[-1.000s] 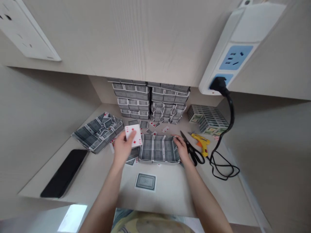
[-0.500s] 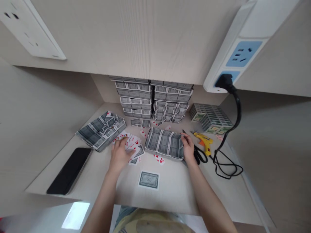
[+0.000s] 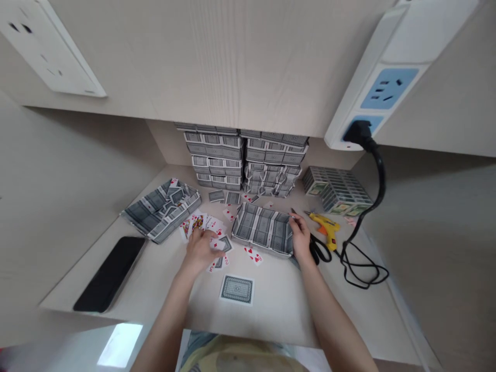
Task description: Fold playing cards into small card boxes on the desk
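**Reviewer:** State the step in hand.

**Inspector:** Handling of loose playing cards (image 3: 213,225), in my judgement. The left hand (image 3: 201,250) reaches over their near part, thumb apart from the fingers; whether it pinches a card, I cannot tell. The right hand (image 3: 300,237) has thumb and fingers closed on the right end of an open card-built tray (image 3: 263,230).

**Reviewer:** Where is the tray?

**Inspector:** Centre of the desk, right of the loose cards, left of the black-handled scissors (image 3: 313,252) and yellow glue gun (image 3: 327,227). A second card-built tray (image 3: 176,222), with cards inside, lies at far left; matching stacked trays (image 3: 217,165) stand at the far wall.

**Reviewer:** And the next move calls for?

**Inspector:** Probably separating a single card from the overlapping spread (a fiddly pick, since the cards lie flat) while the right hand steadies the tray.

**Reviewer:** Markings?

**Inspector:** A heart card at the tray's near edge appears to read 8. One face-down card (image 3: 237,289), nearest the person, shows a patterned back. No brand is legible on the power strip (image 3: 387,85) or phone (image 3: 110,274).
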Demonstrator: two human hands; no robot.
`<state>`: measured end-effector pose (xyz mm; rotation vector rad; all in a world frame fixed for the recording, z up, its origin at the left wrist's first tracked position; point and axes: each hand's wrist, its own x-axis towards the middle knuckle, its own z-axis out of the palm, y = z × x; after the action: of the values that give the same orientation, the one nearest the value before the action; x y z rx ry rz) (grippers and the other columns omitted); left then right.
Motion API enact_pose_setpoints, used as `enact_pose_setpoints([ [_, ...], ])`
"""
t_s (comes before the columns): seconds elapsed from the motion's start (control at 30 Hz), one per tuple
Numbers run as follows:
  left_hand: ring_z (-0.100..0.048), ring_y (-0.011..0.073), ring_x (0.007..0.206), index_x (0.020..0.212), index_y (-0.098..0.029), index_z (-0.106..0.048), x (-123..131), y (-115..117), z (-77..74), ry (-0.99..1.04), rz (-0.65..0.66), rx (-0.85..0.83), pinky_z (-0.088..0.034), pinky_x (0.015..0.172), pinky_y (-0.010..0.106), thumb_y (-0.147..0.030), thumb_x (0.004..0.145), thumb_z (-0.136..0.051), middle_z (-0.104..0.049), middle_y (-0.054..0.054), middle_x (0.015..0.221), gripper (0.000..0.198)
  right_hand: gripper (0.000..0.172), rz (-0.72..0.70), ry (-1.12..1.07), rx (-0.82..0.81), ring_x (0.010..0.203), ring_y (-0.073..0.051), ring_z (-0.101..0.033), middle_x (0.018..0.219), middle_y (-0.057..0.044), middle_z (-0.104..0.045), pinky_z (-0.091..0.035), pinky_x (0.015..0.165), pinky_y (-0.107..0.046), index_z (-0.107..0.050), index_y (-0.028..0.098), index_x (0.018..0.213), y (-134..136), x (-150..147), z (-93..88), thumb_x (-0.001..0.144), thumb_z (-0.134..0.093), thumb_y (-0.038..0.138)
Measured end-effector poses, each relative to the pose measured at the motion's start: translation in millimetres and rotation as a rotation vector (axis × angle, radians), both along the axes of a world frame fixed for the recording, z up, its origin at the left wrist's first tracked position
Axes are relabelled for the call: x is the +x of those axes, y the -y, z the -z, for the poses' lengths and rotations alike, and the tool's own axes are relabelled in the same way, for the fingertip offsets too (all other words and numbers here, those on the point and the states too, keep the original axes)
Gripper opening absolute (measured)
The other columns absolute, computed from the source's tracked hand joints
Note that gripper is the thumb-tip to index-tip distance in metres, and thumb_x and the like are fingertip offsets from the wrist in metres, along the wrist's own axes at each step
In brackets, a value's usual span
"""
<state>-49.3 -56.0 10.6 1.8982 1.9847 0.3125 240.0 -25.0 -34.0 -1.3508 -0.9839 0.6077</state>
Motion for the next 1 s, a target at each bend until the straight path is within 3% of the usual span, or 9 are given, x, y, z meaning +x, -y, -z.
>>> enact_pose_setpoints([
  [0.17,-0.048,0.0258,0.1,0.087,-0.015,-0.056,-1,-3,6.3,0.08,0.006,0.049,-0.038,0.088,0.034,-0.033,0.047,-0.075,-0.046,0.009,0.098,0.048,0.031,0.004,-0.011,0.006,0.086,-0.018,-0.051,0.088,-0.005,-0.059,-0.035,0.082,-0.032,-0.06,0.015,0.09,-1,0,2.0,0.07,-0.052,0.038],
  [0.33,-0.053,0.0214,0.09,0.077,-0.017,-0.053,2,-8,7.8,0.143,-0.018,0.109,-0.041,0.082,0.033,-0.023,0.056,-0.069,-0.049,0.007,0.096,0.027,0.033,0.008,-0.012,-0.031,0.078,-0.018,-0.052,0.083,-0.004,-0.059,-0.038,0.077,-0.032,-0.06,0.015,0.09,1,2,2.0,0.069,-0.054,0.039],
  [0.47,-0.055,0.0195,0.083,0.079,-0.018,-0.052,1,-14,10.2,0.227,-0.004,0.218,-0.042,0.078,0.031,-0.021,0.062,-0.064,-0.057,0.004,0.084,0.021,0.034,0.021,0.046,-0.025,0.076,-0.018,-0.053,0.084,-0.006,-0.059,-0.041,0.075,-0.034,-0.059,0.014,0.091,1,1,0.4,0.071,-0.053,0.04],
  [0.6,-0.056,0.0184,0.081,0.081,-0.018,-0.053,-6,-14,10.2,0.329,-0.059,0.376,-0.042,0.078,0.031,-0.027,0.073,-0.054,-0.059,0.004,0.082,0.012,0.032,0.088,0.205,0.103,0.088,-0.019,-0.055,0.095,-0.01,-0.059,-0.041,0.081,-0.038,-0.053,0.014,0.099,7,0,-11.9,0.077,-0.047,0.036],
  [0.77,-0.054,0.0178,0.089,0.094,-0.018,-0.053,-8,-4,1.4,0.512,-0.074,0.448,-0.041,0.082,0.032,-0.022,0.08,-0.042,-0.059,0.005,0.095,0.018,0.028,0.194,0.642,0.401,0.099,-0.023,-0.051,0.101,-0.011,-0.056,-0.039,0.085,-0.044,-0.051,0.017,0.104,35,-12,-44.7,0.078,-0.048,0.023],
  [0.93,-0.05,0.0172,0.096,0.098,-0.02,-0.054,11,10,-20.2,0.566,-0.002,0.505,-0.038,0.088,0.033,-0.018,0.082,-0.039,-0.055,0.004,0.098,0.022,0.032,-0.059,0.885,0.674,0.078,-0.02,-0.056,0.081,-0.005,-0.06,-0.044,0.073,-0.039,-0.053,0.022,0.1,71,-51,-58.2,0.069,-0.057,0.014],
  [1.0,-0.049,0.0168,0.097,0.096,-0.02,-0.054,23,18,-27.6,0.59,0.052,0.531,-0.037,0.089,0.033,-0.017,0.083,-0.038,-0.053,0.005,0.098,0.021,0.033,-0.315,0.836,0.65,0.073,-0.018,-0.057,0.082,-0.005,-0.061,-0.045,0.066,-0.034,-0.05,0.023,0.105,80,-71,-55.5,0.072,-0.055,0.015],
])
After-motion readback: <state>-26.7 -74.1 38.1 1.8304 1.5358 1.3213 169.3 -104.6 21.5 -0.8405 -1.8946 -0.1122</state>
